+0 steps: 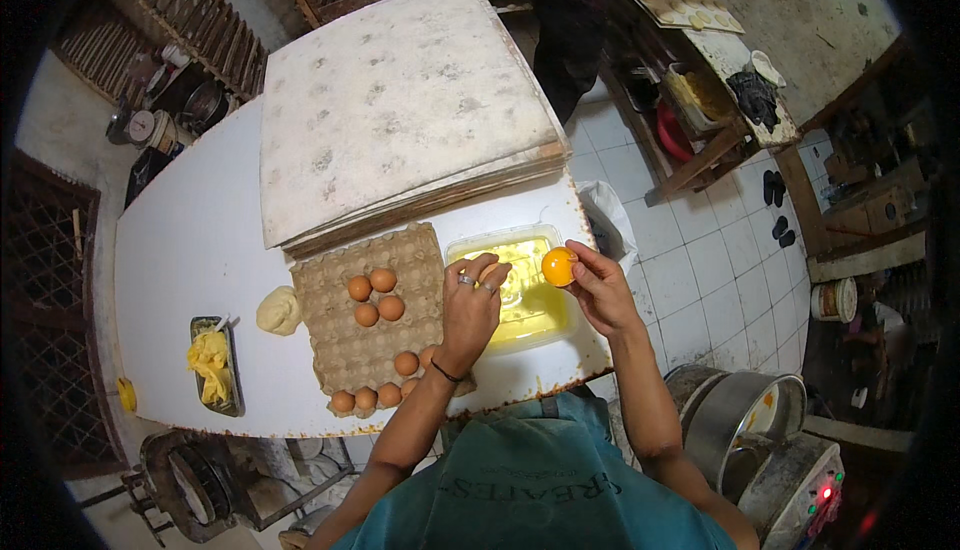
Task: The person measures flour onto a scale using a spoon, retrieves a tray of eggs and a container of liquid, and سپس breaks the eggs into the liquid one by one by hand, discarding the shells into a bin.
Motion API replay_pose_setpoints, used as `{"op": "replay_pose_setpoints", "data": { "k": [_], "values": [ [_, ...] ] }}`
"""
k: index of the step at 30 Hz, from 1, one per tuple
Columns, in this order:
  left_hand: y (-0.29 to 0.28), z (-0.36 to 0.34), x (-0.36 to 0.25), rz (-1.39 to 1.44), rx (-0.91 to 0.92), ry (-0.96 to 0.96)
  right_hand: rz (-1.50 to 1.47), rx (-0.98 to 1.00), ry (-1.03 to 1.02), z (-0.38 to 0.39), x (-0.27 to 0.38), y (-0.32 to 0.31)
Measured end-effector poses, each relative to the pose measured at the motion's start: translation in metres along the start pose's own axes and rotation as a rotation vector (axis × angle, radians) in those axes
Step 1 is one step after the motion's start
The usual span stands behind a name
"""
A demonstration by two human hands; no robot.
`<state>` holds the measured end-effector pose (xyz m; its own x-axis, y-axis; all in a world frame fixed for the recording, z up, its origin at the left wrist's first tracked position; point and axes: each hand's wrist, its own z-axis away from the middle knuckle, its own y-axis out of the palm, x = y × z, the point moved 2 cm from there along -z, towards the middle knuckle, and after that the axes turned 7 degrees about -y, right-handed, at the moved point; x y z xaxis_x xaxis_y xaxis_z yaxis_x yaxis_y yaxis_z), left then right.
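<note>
An orange egg yolk (pixel 558 267) shows in an eggshell half pinched in my right hand (pixel 600 292), above the right side of a clear plastic tub (pixel 566 330). Pale yellow liquid egg (pixel 530 300) covers the tub's bottom. My left hand (pixel 472 312), with a ring and a dark wristband, is over the tub's left rim, fingers curled closed; what they hold is mostly hidden behind them. Left of it lies a cardboard egg tray (pixel 335 335) with several brown eggs (pixel 377 295) in two groups, the nearer partly covered by my left forearm.
A tall stack of stained boards (pixel 410 100) stands behind the egg tray on the white table (pixel 180 270). A lump of dough (pixel 279 311) and a dark tray of yellow fat (pixel 211 365) lie left. A metal mixing bowl (pixel 745 415) stands right. Another person (pixel 565 30) stands beyond the table.
</note>
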<state>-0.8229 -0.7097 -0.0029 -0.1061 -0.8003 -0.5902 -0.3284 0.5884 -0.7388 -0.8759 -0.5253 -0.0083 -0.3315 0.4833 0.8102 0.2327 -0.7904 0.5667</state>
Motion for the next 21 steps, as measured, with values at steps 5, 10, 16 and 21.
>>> {"op": "replay_pose_setpoints", "data": {
  "k": [5,10,16,21],
  "values": [
    [-0.013,-0.005,-0.010,0.033,-0.062,0.020,0.051,0.013,-0.008,0.001,0.007,0.003],
    [-0.019,-0.005,-0.013,0.537,0.068,-0.125,0.036,0.021,-0.030,0.003,0.010,0.006],
    [-0.015,-0.002,-0.010,1.169,0.250,-0.303,0.011,0.011,-0.026,0.005,0.012,0.016],
    [-0.015,-0.001,-0.012,1.281,0.289,-0.270,0.067,0.039,-0.029,0.005,0.018,0.025]
  ]
}}
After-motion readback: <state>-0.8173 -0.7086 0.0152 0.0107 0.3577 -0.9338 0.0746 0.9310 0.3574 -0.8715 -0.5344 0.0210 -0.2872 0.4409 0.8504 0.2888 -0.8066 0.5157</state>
